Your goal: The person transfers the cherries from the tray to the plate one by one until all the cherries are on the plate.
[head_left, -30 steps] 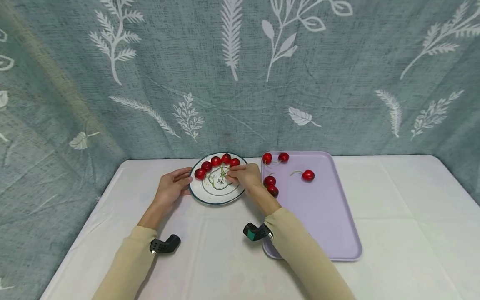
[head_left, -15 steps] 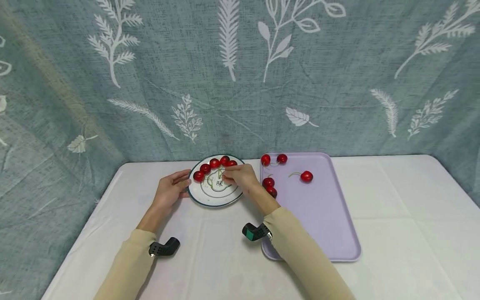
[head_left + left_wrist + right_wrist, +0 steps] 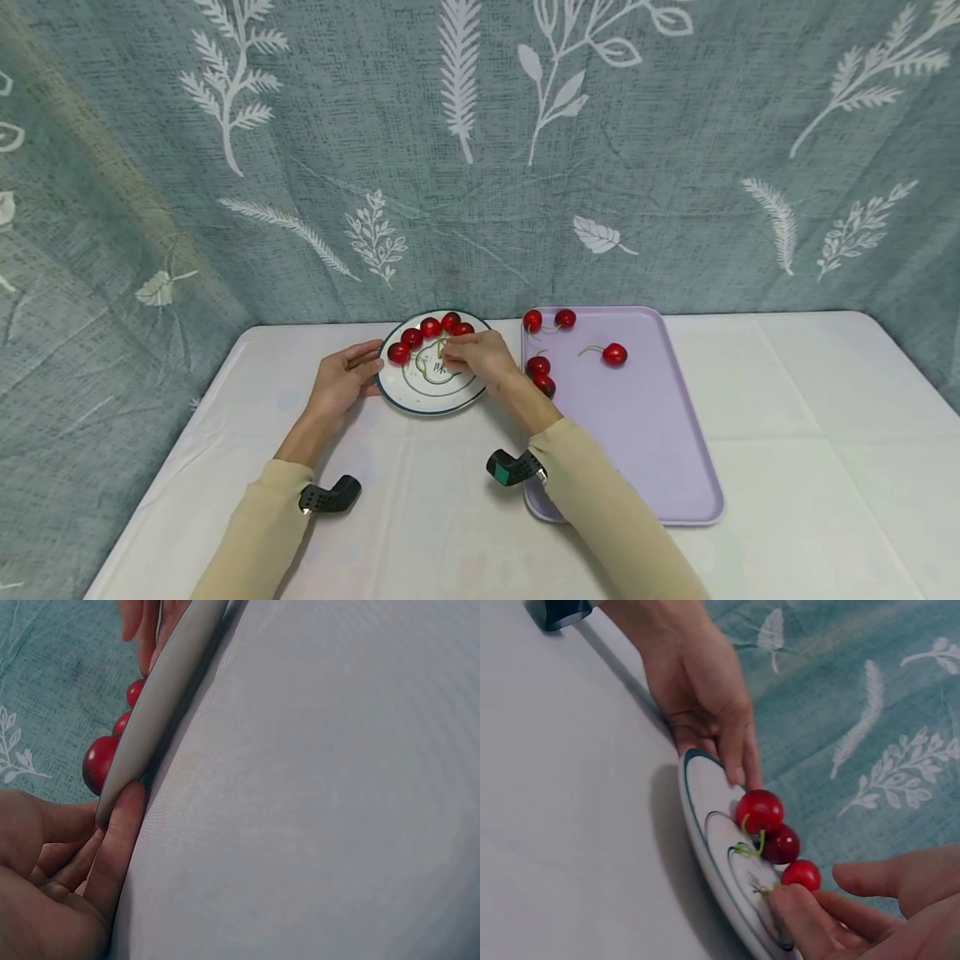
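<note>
A white plate with a dark green rim lies at the back of the table. My left hand grips its left edge, thumb above and fingers beneath in the left wrist view. Red cherries curve along the plate's far side, green stems pointing inward over the printed centre. My right hand reaches over the plate's right side. In the right wrist view its thumb and a finger come together at the stem of the nearest cherry, pinching it; another finger stays apart. The hand partly hides that cherry from above.
Right of the plate, a lilac tray carries several more cherries, mostly at its left and far edges. My right forearm crosses its near left corner. Behind the white-covered table hangs a green leaf-patterned cloth.
My right fingertips have shifted slightly left, toward the middle of the plate. My left hand keeps its grip on the rim, and the cherries stay in place.
</note>
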Motion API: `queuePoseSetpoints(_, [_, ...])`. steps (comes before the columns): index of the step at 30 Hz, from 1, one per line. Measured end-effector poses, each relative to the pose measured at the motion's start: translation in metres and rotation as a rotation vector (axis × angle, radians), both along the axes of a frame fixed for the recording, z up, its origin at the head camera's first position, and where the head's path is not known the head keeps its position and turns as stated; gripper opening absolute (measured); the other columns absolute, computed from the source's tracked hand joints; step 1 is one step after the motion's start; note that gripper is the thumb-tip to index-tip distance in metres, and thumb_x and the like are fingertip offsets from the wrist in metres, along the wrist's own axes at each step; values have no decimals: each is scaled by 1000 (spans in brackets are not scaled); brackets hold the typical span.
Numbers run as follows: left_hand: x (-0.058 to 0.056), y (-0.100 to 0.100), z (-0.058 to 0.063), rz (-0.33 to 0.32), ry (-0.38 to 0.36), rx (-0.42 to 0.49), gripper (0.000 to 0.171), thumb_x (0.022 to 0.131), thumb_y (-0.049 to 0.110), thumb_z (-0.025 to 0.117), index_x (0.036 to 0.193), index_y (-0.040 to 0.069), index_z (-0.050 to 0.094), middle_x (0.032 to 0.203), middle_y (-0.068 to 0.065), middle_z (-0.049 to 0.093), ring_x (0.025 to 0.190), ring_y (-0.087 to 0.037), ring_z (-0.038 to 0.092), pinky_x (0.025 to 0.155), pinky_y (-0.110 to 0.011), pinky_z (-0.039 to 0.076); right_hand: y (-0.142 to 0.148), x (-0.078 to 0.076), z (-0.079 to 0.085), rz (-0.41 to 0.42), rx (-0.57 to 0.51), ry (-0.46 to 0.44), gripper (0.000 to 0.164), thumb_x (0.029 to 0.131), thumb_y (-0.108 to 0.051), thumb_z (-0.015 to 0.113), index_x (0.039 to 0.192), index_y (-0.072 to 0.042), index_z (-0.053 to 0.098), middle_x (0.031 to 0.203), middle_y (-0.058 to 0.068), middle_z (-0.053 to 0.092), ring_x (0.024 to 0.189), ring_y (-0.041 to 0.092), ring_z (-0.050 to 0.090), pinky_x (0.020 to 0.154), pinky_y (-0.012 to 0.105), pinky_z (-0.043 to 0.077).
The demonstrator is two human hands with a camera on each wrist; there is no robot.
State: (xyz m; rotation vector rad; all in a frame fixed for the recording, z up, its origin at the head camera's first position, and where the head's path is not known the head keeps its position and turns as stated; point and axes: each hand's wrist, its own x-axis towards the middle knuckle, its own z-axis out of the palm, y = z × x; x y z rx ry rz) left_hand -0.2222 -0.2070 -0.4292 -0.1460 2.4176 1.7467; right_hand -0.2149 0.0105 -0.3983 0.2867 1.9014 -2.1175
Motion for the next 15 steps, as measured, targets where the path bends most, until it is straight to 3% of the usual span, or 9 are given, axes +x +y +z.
queuePoseSetpoints(4, [0, 0, 0, 3, -8, -2, 45, 102, 7, 51, 146, 3, 45, 141, -20, 49, 90, -7, 60, 69, -20, 59, 3, 2, 8, 22, -1, -3, 29, 95, -1, 60, 121, 12, 62, 116, 24, 66, 104, 26, 68, 90, 31, 56])
queuePoseSetpoints(8, [0, 0, 1, 2, -12, -3, 45, 102, 7, 51, 146, 3, 44, 141, -20, 49, 90, -6, 60, 69, -20, 59, 11, 5, 20, 53, 47, 20, 27, 95, -3, 61, 119, 11, 64, 112, 24, 68, 89, 20, 71, 84, 30, 58])
queuePoseSetpoints(15, [0, 1, 2, 0, -15, -3, 45, 102, 7, 51, 146, 3, 44, 141, -20, 49, 89, -6, 60, 68, -20, 59, 36, 11, 36, 72, 117, 58, 29, 97, -5, 59, 120, 13, 63, 110, 26, 68, 73, 13, 69, 86, 36, 58])
